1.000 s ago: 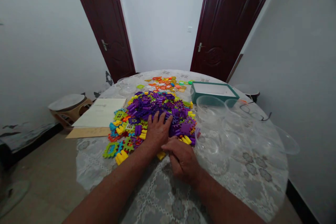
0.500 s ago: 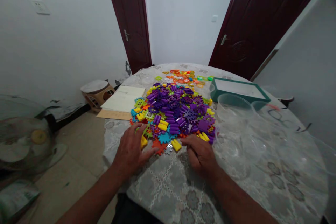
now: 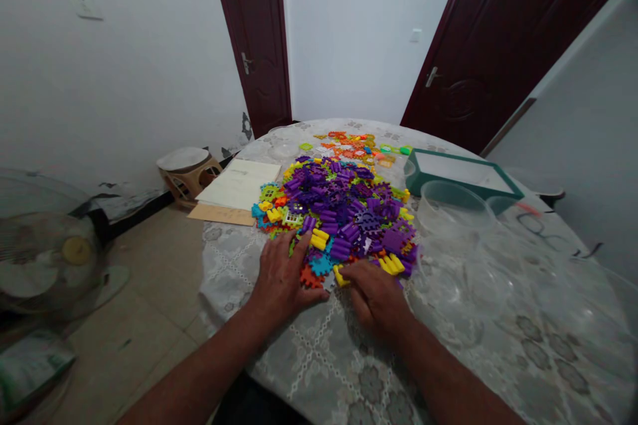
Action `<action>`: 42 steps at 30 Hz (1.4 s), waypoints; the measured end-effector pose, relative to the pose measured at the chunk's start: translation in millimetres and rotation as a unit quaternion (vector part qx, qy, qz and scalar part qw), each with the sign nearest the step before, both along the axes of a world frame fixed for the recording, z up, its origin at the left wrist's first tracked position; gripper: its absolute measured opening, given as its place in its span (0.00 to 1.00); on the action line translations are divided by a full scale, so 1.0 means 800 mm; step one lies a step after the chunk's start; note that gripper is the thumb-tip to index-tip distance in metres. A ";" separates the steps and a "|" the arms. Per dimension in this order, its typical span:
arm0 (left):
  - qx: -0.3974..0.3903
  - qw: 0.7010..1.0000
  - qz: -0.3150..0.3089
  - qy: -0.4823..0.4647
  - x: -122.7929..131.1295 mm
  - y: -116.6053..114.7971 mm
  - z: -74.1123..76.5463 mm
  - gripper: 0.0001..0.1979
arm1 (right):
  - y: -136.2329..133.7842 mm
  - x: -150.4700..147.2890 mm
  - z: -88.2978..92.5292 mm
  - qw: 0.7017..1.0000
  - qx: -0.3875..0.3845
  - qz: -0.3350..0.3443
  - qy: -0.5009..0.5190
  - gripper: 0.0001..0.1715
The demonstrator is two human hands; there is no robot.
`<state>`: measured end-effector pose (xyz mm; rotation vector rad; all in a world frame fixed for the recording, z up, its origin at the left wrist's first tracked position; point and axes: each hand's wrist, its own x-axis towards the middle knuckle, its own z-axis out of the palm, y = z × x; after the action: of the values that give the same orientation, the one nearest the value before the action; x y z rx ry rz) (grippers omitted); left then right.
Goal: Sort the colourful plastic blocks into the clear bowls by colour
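Note:
A heap of plastic building blocks (image 3: pixel 343 206), mostly purple, covers the middle of the tabletop. My left hand (image 3: pixel 282 272) rests at its near left edge, fingers spread over the blocks and thumb stretched out toward the right. Just beyond its fingertips sits a yellow ribbed block (image 3: pixel 319 239). An orange gear-shaped piece (image 3: pixel 310 277) and a blue one (image 3: pixel 321 264) lie by the left thumb. My right hand (image 3: pixel 376 295) is closed at the front edge, with its curled fingertips on a small yellow block (image 3: pixel 339 276), partly covering it. Its thumb is mostly hidden.
Clear plastic tubs (image 3: pixel 451 202) stand on the right, before a green-rimmed box (image 3: pixel 463 172). Papers (image 3: pixel 239 182) lie on the left. Orange pieces (image 3: pixel 349 145) are scattered behind the heap. A fan (image 3: pixel 44 259) and a stool (image 3: pixel 187 172) stand left of the table.
My left hand has moved right along the front of the heap, toward my right hand. The right fingertips have come over the yellow block. The view has shifted slightly.

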<state>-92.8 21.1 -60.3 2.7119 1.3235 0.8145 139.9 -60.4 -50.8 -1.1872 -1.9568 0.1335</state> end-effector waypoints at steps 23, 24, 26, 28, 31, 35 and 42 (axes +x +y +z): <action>0.005 0.977 -0.211 -0.040 0.055 0.041 0.014 0.35 | 0.014 -0.015 -0.004 0.995 0.008 -0.099 0.024 0.23; 0.004 0.977 -0.210 -0.043 0.055 0.042 0.015 0.33 | 0.015 -0.015 -0.005 0.995 0.009 -0.100 0.027 0.24; 0.001 0.977 -0.209 -0.050 0.056 0.043 0.016 0.30 | 0.015 -0.015 -0.008 0.994 0.018 -0.104 0.035 0.26; -0.002 0.975 -0.212 -0.060 0.056 0.045 0.018 0.26 | 0.016 -0.015 -0.010 0.993 0.024 -0.108 0.043 0.27; -0.011 0.972 -0.219 -0.086 0.054 0.048 0.020 0.21 | 0.016 -0.015 -0.011 0.993 0.018 -0.105 0.050 0.27; -0.006 0.968 -0.217 -0.130 0.052 0.053 0.023 0.15 | 0.018 -0.013 -0.008 0.993 0.022 -0.097 0.067 0.27; 0.038 0.970 -0.193 -0.142 0.055 0.062 0.024 0.13 | 0.017 -0.011 -0.002 0.992 -0.005 -0.090 0.086 0.28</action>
<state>-48.9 70.5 -40.9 2.6438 0.6918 1.1637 131.0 -46.6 -52.4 -1.3090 -1.6928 0.1471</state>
